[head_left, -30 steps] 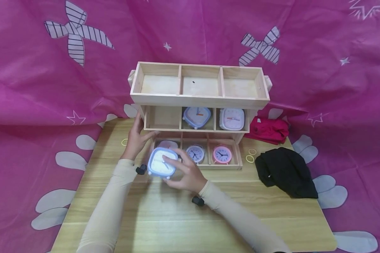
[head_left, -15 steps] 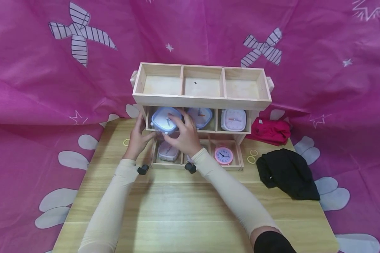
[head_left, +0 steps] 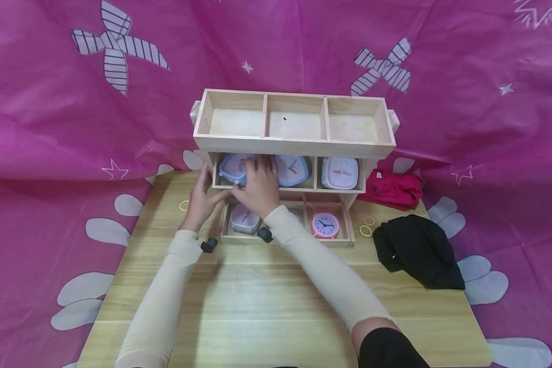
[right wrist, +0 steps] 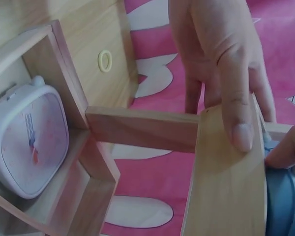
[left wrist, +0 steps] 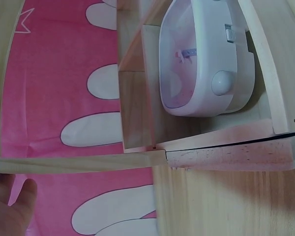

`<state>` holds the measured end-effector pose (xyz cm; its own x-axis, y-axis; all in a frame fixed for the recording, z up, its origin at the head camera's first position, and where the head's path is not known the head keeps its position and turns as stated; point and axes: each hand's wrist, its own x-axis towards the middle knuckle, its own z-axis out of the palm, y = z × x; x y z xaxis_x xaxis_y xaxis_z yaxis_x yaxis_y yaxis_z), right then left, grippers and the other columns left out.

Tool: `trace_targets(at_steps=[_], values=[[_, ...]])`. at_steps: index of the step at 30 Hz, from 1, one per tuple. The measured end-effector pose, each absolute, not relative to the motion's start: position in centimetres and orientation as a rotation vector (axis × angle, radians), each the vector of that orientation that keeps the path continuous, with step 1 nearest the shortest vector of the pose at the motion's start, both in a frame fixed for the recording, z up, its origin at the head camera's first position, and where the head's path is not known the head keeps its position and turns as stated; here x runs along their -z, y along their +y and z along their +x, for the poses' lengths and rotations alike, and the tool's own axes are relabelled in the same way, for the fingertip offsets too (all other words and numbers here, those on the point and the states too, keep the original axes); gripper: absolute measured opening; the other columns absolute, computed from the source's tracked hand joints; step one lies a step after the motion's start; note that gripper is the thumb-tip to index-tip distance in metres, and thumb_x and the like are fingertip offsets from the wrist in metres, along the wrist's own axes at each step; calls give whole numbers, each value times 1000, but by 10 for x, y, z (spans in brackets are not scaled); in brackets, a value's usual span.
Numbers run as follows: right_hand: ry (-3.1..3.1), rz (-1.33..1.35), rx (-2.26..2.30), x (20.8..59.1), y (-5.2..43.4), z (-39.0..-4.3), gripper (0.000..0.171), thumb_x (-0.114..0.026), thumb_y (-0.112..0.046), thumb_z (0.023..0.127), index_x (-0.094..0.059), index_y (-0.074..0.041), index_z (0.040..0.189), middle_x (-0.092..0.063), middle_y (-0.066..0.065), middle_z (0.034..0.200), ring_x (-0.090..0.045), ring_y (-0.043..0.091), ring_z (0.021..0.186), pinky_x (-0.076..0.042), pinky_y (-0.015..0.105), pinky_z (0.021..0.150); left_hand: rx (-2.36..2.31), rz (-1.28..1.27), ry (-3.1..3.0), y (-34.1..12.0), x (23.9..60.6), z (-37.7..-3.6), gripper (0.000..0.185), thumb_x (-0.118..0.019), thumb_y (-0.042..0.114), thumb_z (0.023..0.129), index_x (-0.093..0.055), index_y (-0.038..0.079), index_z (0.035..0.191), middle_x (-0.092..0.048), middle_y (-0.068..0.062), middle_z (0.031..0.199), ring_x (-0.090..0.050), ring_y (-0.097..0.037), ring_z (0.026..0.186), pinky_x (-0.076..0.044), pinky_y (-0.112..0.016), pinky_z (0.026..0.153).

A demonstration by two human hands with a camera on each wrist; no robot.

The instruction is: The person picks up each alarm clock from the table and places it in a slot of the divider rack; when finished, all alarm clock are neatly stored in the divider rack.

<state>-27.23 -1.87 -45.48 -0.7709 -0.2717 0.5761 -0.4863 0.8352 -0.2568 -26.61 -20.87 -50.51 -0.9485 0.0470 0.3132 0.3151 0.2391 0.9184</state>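
Observation:
A three-tier wooden storage box (head_left: 294,145) stands on the table. My left hand (head_left: 200,204) holds the middle tier's left front corner, thumb over the front board and fingers along the side, as the right wrist view shows. My right hand (head_left: 261,186) reaches into that tier's left compartment and grips a blue alarm clock (head_left: 232,167), which lies tilted there. Another blue alarm clock (head_left: 293,171) sits in the compartment beside it, partly behind my fingers. A white alarm clock (head_left: 340,174) occupies the right compartment.
The bottom tier holds a pale alarm clock (left wrist: 231,54) at left and a pink round clock (head_left: 325,225) at right; my sleeve covers its middle. The top tray (head_left: 239,138) overhangs the middle tier. Black cloth (head_left: 416,250), red cloth (head_left: 391,190) and yellow rings (head_left: 365,231) lie right.
My right hand has carried the blue alarm clock from in front of the bottom tier up into the middle tier's left compartment. The left hand has stayed at the corner.

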Motion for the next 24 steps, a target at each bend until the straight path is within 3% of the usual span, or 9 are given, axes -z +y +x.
trace_targets(at_steps=[5,9,17,22,24], values=[[-2519,527,-514,455,-21,-273,59,-81,-36,82,-64,-10,132,-56,20,152,-47,38,152,-26,55,136,1795,-334,-2294,-208,504,-265,111,-79,-5,92,-11,31,173,-28,-15,177,-28,-37,163,-23,-50,138],[-2531,512,-495,454,-23,-273,59,-79,-36,83,-65,-8,133,-54,21,154,-45,40,153,-23,54,138,1795,-351,-2289,-204,492,-259,110,-78,-5,92,-11,25,174,-29,-21,175,-28,-41,162,-23,-51,138],[-2480,576,-565,458,-17,-267,53,-74,-31,91,-67,-10,139,-53,20,156,-47,40,152,-17,56,139,1755,-325,-2296,-211,514,-276,116,-82,-7,89,-11,29,174,-32,-18,174,-33,-38,161,-25,-49,138],[-2269,691,-791,469,0,-248,43,-74,-20,93,-68,-3,133,-57,20,156,-52,38,150,-30,57,135,1701,-328,-2281,-211,518,-273,116,-86,3,88,-14,39,172,-38,-11,173,-37,-32,160,-28,-46,137],[-2207,714,-838,474,11,-237,41,-74,-19,94,-69,-2,131,-59,21,154,-52,37,149,-37,55,132,1654,-307,-2298,-210,517,-267,115,-87,9,89,-13,38,172,-33,-10,175,-34,-31,162,-26,-46,138]])
